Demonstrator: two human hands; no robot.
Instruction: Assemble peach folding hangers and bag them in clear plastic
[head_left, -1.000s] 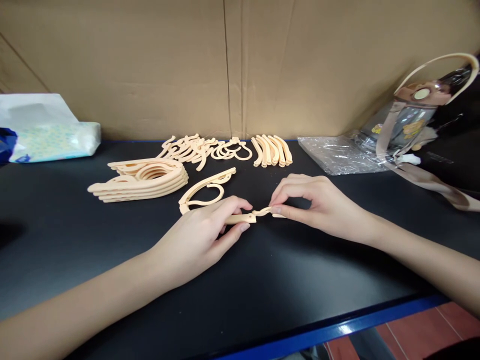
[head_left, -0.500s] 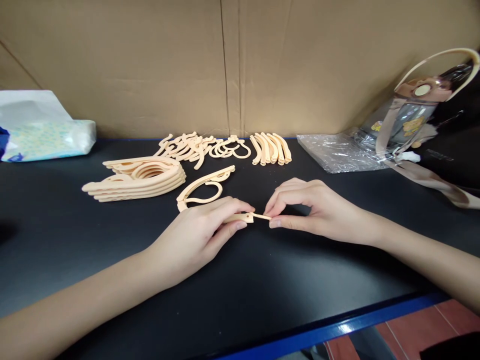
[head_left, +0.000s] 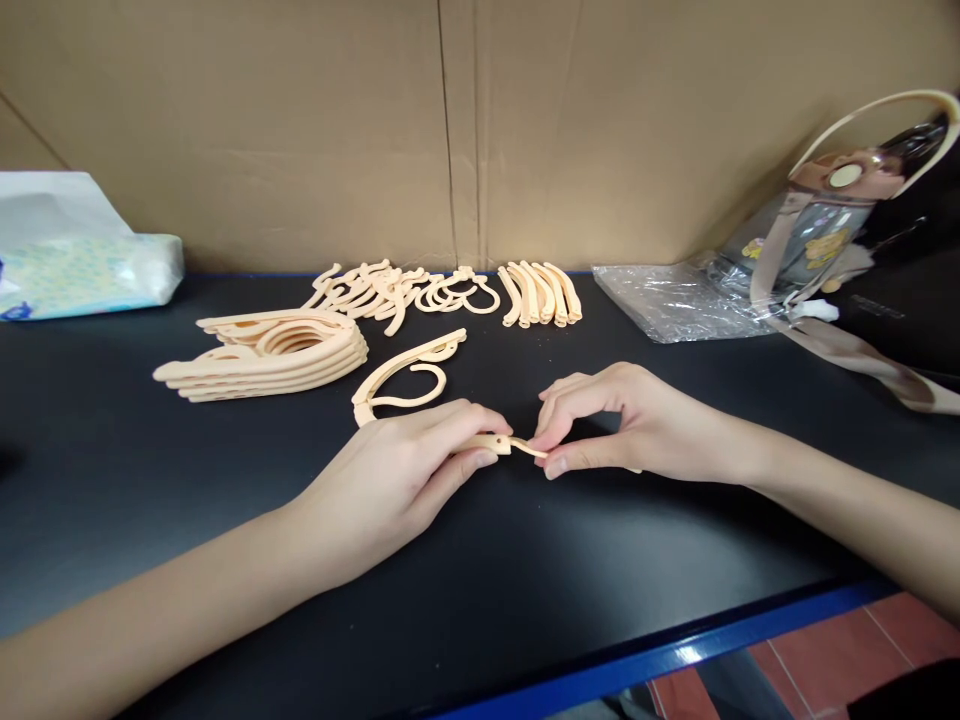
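A beige plastic folding hanger (head_left: 409, 360) with a curved hook lies on the black table in the middle. My left hand (head_left: 420, 470) is closed on one arm of it, whose end with a small hole sticks out past the fingertips. My right hand (head_left: 626, 425) pinches a thin curved beige strip (head_left: 527, 448) between thumb and fingers. The strip's near end meets the hanger arm's end; whether it sits inside cannot be made out. Most of the strip is hidden by my right hand, though a bit shows beyond the palm.
Left of the hanger stands a stack of folded beige hangers (head_left: 270, 365). Behind lie loose curved pieces (head_left: 367, 290), hooks (head_left: 457, 293) and a row of hanger arms (head_left: 541, 295). A tissue pack (head_left: 90, 270), a clear plastic bag (head_left: 667, 305) and a strapped bottle (head_left: 825, 230) flank them.
My right hand has tilted and shifted slightly toward me, and the strip now slopes down from the hanger arm's end. My left hand keeps its hold with little movement.
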